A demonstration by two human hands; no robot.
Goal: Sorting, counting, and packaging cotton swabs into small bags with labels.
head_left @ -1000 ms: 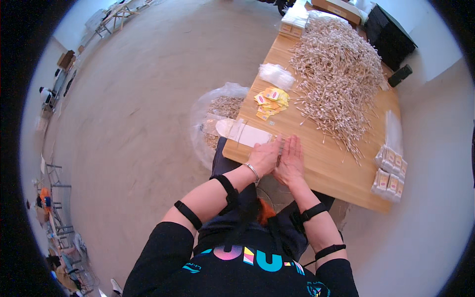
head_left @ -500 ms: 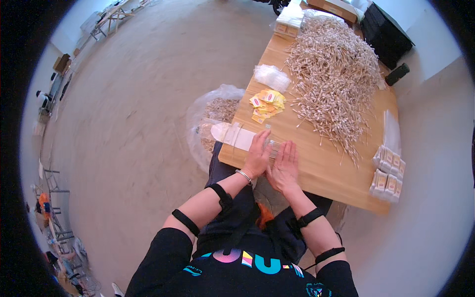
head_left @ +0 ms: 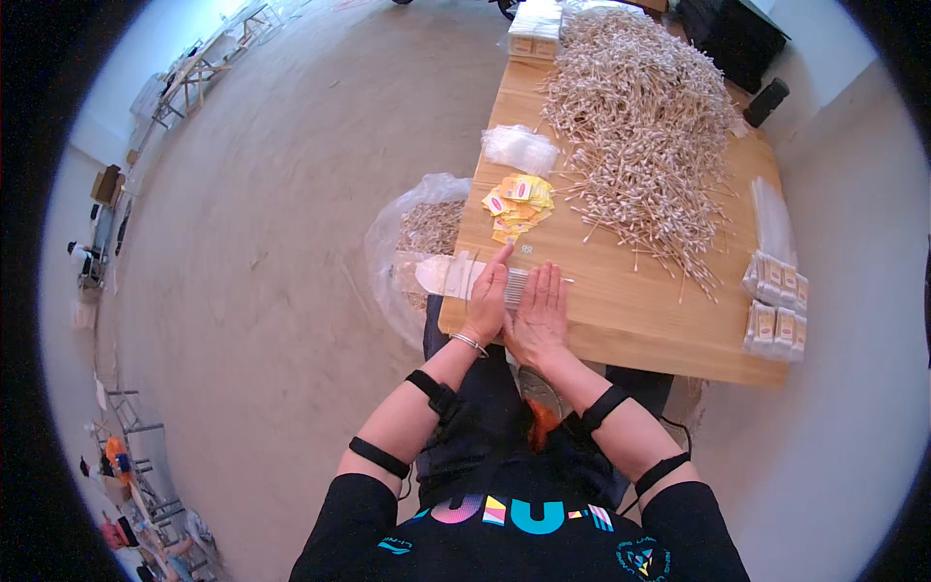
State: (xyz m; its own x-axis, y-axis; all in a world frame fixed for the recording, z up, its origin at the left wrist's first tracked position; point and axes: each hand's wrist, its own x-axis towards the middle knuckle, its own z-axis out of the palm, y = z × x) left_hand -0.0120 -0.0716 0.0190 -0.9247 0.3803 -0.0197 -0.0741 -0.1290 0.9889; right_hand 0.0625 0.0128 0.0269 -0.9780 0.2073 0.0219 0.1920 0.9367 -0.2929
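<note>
Both my hands rest on the near left corner of the wooden table (head_left: 659, 339), close together. Between them shows a row of cotton swabs (head_left: 518, 281), lying side by side. My left hand (head_left: 488, 303) stands on edge at the row's left end, fingers stretched out. My right hand (head_left: 538, 315) lies with straight fingers over the row's right side; one swab tip pokes out past its fingertips. Left of my left hand, a white flat strip (head_left: 436, 275) with clear film around it reaches over the table edge. What lies under my palms is hidden.
A large heap of loose swabs (head_left: 645, 126) covers the far table. Yellow cards (head_left: 521, 204) and clear bags (head_left: 521, 148) lie beyond my hands. Filled packs (head_left: 774, 328) stand at the right edge. A plastic sack of swabs (head_left: 427, 228) sits left of the table.
Both hands have shifted slightly along the table, and the row of swabs shows more between them. A swab tip now sticks out beyond the right fingers. The whole view has turned a little.
</note>
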